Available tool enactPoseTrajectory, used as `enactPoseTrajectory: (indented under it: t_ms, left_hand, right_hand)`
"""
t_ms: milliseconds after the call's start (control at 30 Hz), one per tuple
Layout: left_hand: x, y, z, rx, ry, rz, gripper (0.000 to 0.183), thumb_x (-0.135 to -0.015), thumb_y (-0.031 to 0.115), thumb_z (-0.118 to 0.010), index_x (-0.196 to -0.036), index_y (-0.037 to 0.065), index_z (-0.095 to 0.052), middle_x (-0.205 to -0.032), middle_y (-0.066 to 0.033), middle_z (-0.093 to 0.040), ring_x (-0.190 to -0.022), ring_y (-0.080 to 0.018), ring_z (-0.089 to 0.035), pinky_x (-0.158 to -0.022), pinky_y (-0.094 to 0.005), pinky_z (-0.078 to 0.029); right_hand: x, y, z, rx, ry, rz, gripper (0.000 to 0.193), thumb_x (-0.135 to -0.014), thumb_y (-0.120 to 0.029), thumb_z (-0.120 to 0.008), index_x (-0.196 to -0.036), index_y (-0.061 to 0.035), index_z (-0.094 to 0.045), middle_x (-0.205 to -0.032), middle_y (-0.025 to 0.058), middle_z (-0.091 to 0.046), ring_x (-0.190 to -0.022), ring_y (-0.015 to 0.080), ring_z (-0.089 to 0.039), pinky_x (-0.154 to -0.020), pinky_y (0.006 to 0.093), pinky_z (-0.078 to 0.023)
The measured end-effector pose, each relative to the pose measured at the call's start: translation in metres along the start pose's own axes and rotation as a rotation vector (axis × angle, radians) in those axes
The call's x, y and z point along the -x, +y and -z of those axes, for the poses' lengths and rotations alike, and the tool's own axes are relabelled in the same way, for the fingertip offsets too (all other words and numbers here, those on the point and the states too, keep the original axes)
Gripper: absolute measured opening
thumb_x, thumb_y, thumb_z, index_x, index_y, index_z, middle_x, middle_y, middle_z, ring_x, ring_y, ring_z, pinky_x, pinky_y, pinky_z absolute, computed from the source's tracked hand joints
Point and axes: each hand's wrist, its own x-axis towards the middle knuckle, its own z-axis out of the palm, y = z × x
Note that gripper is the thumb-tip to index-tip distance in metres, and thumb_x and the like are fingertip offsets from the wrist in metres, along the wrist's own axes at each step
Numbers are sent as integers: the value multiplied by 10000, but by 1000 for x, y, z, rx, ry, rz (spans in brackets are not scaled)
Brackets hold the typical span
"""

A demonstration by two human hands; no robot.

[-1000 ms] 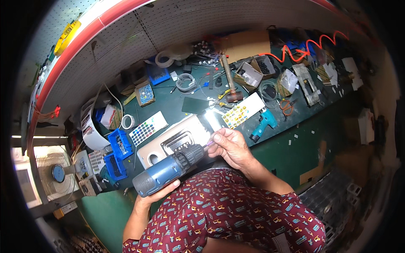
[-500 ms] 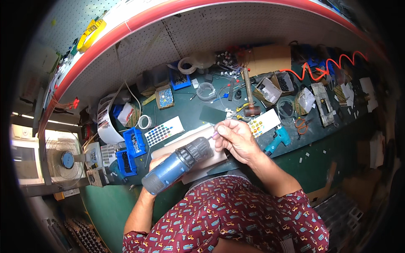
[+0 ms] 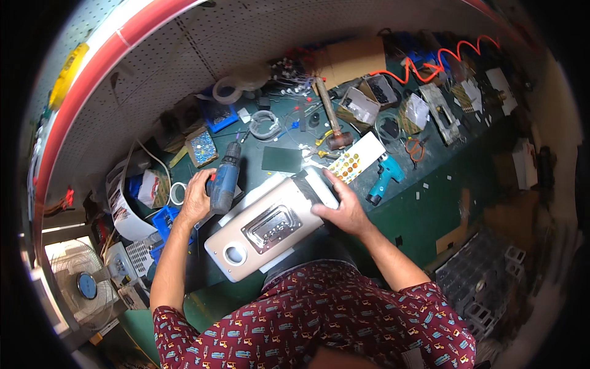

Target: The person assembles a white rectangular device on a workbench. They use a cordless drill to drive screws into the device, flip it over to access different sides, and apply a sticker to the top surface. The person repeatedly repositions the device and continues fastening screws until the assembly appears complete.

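Note:
My left hand point(image 3: 196, 198) is closed round the grip of a blue and black cordless drill point(image 3: 227, 177). The drill lies over the bench left of centre, its bit pointing away from me. In front of me is a long beige metal housing point(image 3: 290, 241) with rounded edges, a round hole near its left end and a recessed silver plate point(image 3: 272, 229) in its middle. A black and white cap point(image 3: 321, 187) covers its far right end. My right hand point(image 3: 345, 212) grips the housing at that end, thumb on the near side and fingers on the far side.
A wooden-handled mallet point(image 3: 335, 123) lies beyond, near a white sticker sheet point(image 3: 358, 158). At right are a teal power tool point(image 3: 386, 178) and orange-handled scissors point(image 3: 415, 149). Small open boxes point(image 3: 361, 106) and a coiled orange hose point(image 3: 442, 61) sit farther back. Blue bins point(image 3: 165, 222) stand left.
The drill has swung away from over the housing to the far left in my left hand. My right hand has left the drill's bit and taken hold of the housing's end. The view has shifted.

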Motion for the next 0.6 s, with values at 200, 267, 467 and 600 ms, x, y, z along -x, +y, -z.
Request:
enactPoseTrajectory:
  t_ms: [200,267,467,600]
  left_hand:
    - [-2,-87,-53,-166,-71,-2,573,-737,142,-807,-1259,62,-585,-1186,-166,-641,-1150,-382,-581,-996,-461,-430]
    - [2,-107,-69,-184,-86,-2,598,-726,125,-809,-1273,66,-575,-1203,-164,-635,-1162,-378,-577,-997,-465,-428]
    - [12,-126,-105,-231,-155,91,659,-678,58,-819,-1280,76,-552,-1201,-153,-616,-1176,-371,-548,-1025,-477,-389]
    - [13,-125,-113,-276,-224,113,697,-683,32,-810,-1322,80,-536,-1240,-155,-593,-1221,-368,-526,-1058,-491,-380]
  right_hand:
    - [4,-5,-9,128,-119,-55,998,-822,-350,-826,-1563,57,-294,-1517,311,-443,-1442,394,-421,-1182,426,-344]
    - [5,-2,-10,139,-126,-33,969,-852,-339,-801,-1567,57,-280,-1527,313,-429,-1449,397,-409,-1186,428,-340]
    - [9,4,-10,164,-157,20,899,-930,-342,-734,-1575,55,-250,-1569,317,-364,-1480,415,-353,-1215,443,-300]
    - [13,12,-11,185,-171,35,890,-947,-361,-715,-1579,46,-239,-1577,311,-353,-1489,421,-335,-1220,450,-290]
